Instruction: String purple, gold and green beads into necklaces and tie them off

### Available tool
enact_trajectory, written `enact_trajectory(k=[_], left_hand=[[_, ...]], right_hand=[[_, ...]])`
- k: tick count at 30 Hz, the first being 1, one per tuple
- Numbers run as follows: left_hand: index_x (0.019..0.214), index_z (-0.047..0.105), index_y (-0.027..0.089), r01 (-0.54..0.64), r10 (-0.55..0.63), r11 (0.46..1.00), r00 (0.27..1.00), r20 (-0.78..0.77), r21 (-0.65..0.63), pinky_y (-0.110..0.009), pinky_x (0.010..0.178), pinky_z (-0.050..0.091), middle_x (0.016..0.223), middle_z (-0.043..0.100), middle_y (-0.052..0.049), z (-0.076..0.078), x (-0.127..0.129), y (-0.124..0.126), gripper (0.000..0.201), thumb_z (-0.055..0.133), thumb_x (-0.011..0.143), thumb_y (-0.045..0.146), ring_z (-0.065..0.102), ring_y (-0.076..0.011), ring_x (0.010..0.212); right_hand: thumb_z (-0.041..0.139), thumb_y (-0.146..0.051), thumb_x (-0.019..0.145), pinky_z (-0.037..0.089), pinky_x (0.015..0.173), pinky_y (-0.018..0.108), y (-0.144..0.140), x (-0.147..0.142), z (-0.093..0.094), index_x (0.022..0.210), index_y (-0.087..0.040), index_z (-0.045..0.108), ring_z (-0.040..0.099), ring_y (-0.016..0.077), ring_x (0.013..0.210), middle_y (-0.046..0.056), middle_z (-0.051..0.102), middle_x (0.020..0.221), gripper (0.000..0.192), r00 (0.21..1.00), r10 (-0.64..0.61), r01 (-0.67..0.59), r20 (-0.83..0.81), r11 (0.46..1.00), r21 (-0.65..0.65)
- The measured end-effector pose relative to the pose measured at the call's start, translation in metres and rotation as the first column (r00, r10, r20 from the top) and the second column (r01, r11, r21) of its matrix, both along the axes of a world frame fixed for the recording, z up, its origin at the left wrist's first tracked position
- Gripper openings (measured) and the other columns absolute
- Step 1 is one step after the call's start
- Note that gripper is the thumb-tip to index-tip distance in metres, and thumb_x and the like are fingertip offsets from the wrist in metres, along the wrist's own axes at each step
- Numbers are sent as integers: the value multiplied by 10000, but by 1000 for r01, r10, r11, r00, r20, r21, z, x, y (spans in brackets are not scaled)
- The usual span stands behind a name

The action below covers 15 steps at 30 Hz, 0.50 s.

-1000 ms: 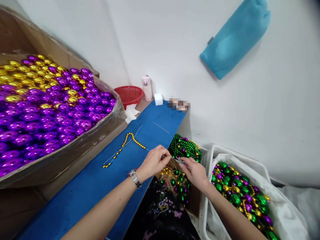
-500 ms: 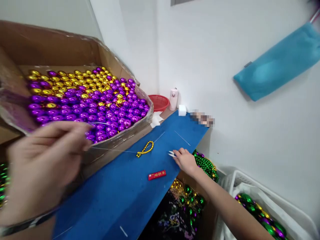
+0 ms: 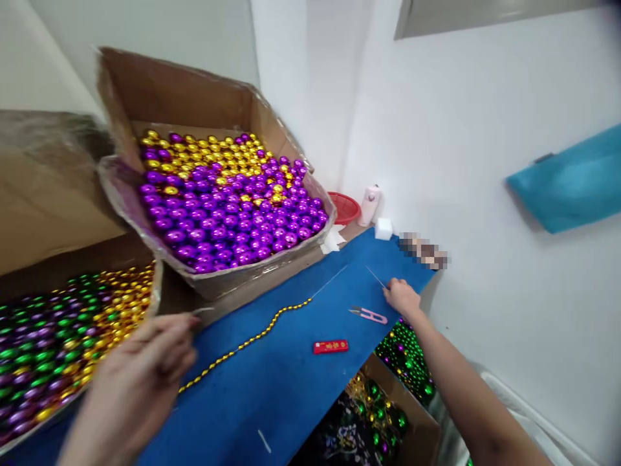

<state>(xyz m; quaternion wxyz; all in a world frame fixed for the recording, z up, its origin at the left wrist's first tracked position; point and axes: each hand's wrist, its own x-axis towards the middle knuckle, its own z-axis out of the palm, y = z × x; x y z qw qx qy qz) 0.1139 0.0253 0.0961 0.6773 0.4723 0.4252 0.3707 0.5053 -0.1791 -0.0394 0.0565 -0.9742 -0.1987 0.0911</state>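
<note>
My left hand (image 3: 150,369) is closed in a pinch at the lower left, with a short pale thread end (image 3: 204,309) sticking out past the fingertips. A strand of small gold beads (image 3: 262,334) lies stretched over the blue table cover (image 3: 233,414), its near end passing behind my left hand. Clear thread (image 3: 330,281) runs on from its far end. At the far right edge of the table, my right hand (image 3: 403,298) pinches the end of a thin, straight needle (image 3: 376,277). Pink-handled thread snips (image 3: 371,315) lie just below that hand, apart from it.
A red packet (image 3: 330,347) lies mid-table. A large box (image 3: 228,285) of purple and gold beads stands behind, with another bead box (image 3: 158,285) at left. A red basket (image 3: 345,207), pink bottle (image 3: 370,206) and white cube (image 3: 383,229) stand at the far end.
My right hand has let go of the snips and moved to the needle. The gold strand, looped before, now lies drawn out toward the left. My left hand appears lower, and the view has shifted.
</note>
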Motion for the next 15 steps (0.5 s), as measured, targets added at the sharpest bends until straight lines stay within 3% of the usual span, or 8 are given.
enact_trajectory(k=[2, 4, 9, 12, 15], left_hand=[[747, 614, 130, 91, -85, 992, 994, 65, -93, -141, 366, 222, 505, 358, 76, -21, 3, -10, 251, 774, 629, 282, 255, -25, 422], [757, 621, 128, 159, -137, 972, 982, 131, -172, -139, 368, 160, 490, 297, 93, -38, 10, -19, 258, 764, 640, 308, 191, -19, 416], [782, 608, 139, 151, -99, 947, 977, 188, -284, -156, 372, 113, 466, 197, 120, -55, 10, -31, 249, 743, 677, 320, 118, -27, 413], [831, 620, 154, 159, -111, 945, 978, 177, -285, -158, 369, 138, 451, 177, 123, -60, 4, -33, 234, 708, 720, 340, 117, -34, 401], [792, 633, 153, 167, -155, 978, 983, 100, -123, -154, 484, 339, 536, 427, 64, -59, 0, -32, 170, 683, 756, 312, 361, -40, 481]], right_hand=[[539, -318, 907, 508, 825, 388, 1, 4, -5, 1172, -157, 533, 592, 185, 978, 74, 565, 1163, 310, 998, -12, 13, -65, 1000, 12], [537, -317, 908, 508, 825, 387, 0, 5, -8, 1170, -159, 535, 593, 184, 976, 73, 566, 1163, 306, 994, -9, 14, -111, 999, 44], [538, -314, 909, 511, 816, 381, -2, -6, -8, 1177, -161, 529, 597, 180, 962, 72, 572, 1149, 309, 986, 31, 11, -165, 968, 250], [419, -297, 955, 542, 731, 334, 3, -27, -6, 1260, -177, 459, 640, 156, 838, 61, 619, 1033, 330, 962, 167, -46, -216, 879, 475], [330, -333, 956, 562, 723, 307, 13, -57, -3, 1265, -157, 452, 671, 160, 821, 75, 649, 982, 376, 912, 335, -94, -235, 731, 676]])
